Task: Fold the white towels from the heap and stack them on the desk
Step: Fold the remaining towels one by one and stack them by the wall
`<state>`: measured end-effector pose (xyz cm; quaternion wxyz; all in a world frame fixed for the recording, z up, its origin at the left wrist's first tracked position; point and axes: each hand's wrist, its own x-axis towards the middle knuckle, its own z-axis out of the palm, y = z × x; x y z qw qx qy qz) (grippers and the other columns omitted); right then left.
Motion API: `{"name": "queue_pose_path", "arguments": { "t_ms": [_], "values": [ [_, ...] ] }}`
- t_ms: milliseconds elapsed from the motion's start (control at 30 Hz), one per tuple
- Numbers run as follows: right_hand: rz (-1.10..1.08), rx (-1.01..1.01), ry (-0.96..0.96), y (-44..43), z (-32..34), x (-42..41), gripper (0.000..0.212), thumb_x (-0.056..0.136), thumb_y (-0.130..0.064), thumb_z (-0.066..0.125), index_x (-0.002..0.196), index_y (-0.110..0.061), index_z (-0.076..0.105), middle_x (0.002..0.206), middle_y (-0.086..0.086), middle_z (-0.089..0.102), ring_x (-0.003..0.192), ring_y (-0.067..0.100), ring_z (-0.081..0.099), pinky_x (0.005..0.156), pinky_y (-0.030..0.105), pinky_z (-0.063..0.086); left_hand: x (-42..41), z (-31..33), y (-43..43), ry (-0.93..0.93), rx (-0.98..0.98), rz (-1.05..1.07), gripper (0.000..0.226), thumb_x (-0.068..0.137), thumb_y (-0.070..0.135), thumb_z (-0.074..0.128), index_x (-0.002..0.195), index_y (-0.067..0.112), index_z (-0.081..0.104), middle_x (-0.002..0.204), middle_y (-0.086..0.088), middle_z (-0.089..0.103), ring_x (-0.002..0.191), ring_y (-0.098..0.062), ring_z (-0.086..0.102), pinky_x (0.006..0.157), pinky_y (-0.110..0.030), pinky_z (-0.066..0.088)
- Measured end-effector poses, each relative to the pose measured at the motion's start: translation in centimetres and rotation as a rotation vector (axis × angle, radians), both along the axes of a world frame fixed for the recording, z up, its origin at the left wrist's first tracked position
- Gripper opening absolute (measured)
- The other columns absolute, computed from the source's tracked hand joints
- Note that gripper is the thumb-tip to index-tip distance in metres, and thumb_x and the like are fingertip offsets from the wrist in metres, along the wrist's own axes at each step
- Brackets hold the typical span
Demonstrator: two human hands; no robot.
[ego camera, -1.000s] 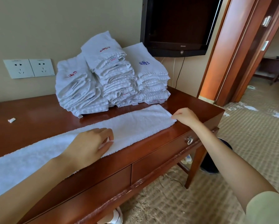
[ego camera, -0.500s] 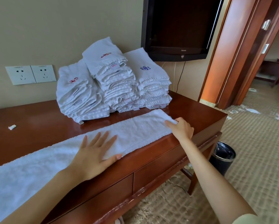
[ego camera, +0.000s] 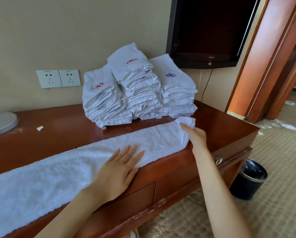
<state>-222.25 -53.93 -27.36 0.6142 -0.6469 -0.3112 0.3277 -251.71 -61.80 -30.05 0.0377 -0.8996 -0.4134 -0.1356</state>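
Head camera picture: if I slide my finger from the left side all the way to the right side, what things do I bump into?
white round base → paper scrap → folded towel stacks → black bin

We see one long white towel (ego camera: 61,170) folded into a narrow strip. It lies flat along the front edge of the counter (ego camera: 58,127); the left end runs out of view and the right end is lifted and curled back. Behind it, three stacks of folded white towels (ego camera: 140,93) stand side by side and touching, the middle one tallest, with red and blue embroidery on top.
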Motion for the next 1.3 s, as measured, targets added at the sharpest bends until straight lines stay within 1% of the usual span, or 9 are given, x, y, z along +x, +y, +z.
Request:
{"name": "queue_pose_path", "arguments": {
  "t_ms": [100,200,433,567,667,1033,1100,1200,1300],
  "values": [
    [-0.023,-0.126,-0.366,0.1,-0.7,-1.9,0.041,0.081,-0.038,0.069,0.104,-0.006,0.058,0.094,0.008,0.064,0.093,0.030,0.063,0.077,0.037,0.049,-1.2,-0.2,-1.6,-0.086,-0.033,0.074,0.061,0.096,0.061,0.007,0.152,0.037,0.010,0.160,0.004,0.007,0.147,-0.012,0.006,0.120,-0.026,-0.001],
    [-0.072,-0.199,-0.594,-0.2,-1.2,-3.5,0.044,0.092,-0.030,0.056,0.127,-0.007,0.046,0.117,0.015,0.061,0.111,0.038,0.057,0.084,0.039,0.043,-3.1,-0.3,-3.5,-0.105,0.038,0.269,0.065,0.096,0.062,0.009,0.150,0.032,0.028,0.156,0.002,0.024,0.143,-0.015,0.023,0.120,-0.031,0.014],
    [-0.150,-0.074,-0.530,0.0,-1.5,-3.4,0.045,0.100,-0.026,0.046,0.135,0.002,0.043,0.132,0.025,0.053,0.121,0.043,0.049,0.096,0.047,0.039,-7.1,0.2,-6.6,-0.126,0.025,0.495,0.068,0.090,0.062,0.027,0.144,0.025,0.045,0.142,-0.003,0.050,0.132,-0.024,0.047,0.111,-0.040,0.028],
    [-0.137,-0.057,-0.539,0.1,-1.0,-4.0,0.046,0.100,-0.024,0.046,0.138,0.002,0.040,0.135,0.025,0.051,0.124,0.043,0.047,0.099,0.047,0.037,-11.2,0.6,-8.4,-0.213,-0.026,0.525,0.090,0.074,0.081,0.006,0.150,0.037,0.024,0.156,0.012,0.022,0.144,-0.005,0.014,0.113,-0.018,-0.002],
    [-0.116,-0.034,-0.523,0.0,-0.6,-5.3,0.046,0.101,-0.022,0.045,0.139,0.003,0.038,0.137,0.025,0.049,0.126,0.043,0.046,0.101,0.045,0.035,-12.6,0.8,-8.7,-0.206,-0.088,0.457,0.098,0.067,0.087,-0.007,0.150,0.041,0.018,0.157,0.015,0.017,0.141,0.003,0.006,0.109,-0.012,-0.005],
    [-0.130,0.015,-0.439,-0.6,-0.6,-5.3,0.045,0.101,-0.021,0.044,0.142,-0.003,0.039,0.137,0.021,0.052,0.126,0.038,0.048,0.100,0.038,0.037,-13.7,1.2,-8.8,-0.217,-0.085,0.402,0.049,0.100,0.051,0.030,0.148,0.039,0.029,0.148,0.026,0.021,0.140,0.005,0.016,0.111,-0.016,0.018],
    [-0.124,0.008,-0.449,-0.6,-0.7,-5.3,0.045,0.101,-0.021,0.044,0.142,-0.003,0.038,0.137,0.021,0.051,0.126,0.038,0.048,0.100,0.038,0.037,-14.0,1.4,-8.7,-0.148,-0.077,0.390,0.053,0.099,0.057,0.023,0.147,0.037,0.032,0.148,0.025,0.022,0.139,0.006,0.018,0.113,-0.021,0.027],
    [-0.117,-0.005,-0.463,-0.6,-0.6,-5.5,0.044,0.101,-0.021,0.044,0.141,-0.003,0.039,0.137,0.021,0.051,0.126,0.038,0.048,0.100,0.039,0.038,-15.2,1.8,-8.7,-0.124,-0.076,0.357,0.098,0.073,0.082,-0.015,0.143,0.039,0.038,0.141,0.030,0.023,0.128,0.014,0.016,0.108,-0.014,0.028],
    [-0.104,-0.013,-0.465,-0.5,-0.7,-5.5,0.044,0.101,-0.022,0.044,0.140,-0.002,0.041,0.135,0.021,0.053,0.124,0.038,0.050,0.099,0.039,0.039,-16.3,1.4,-9.3,-0.191,-0.067,0.331,0.094,0.074,0.083,-0.009,0.140,0.041,0.042,0.140,0.034,0.027,0.130,0.016,0.019,0.105,-0.008,0.024]
  ]
}}
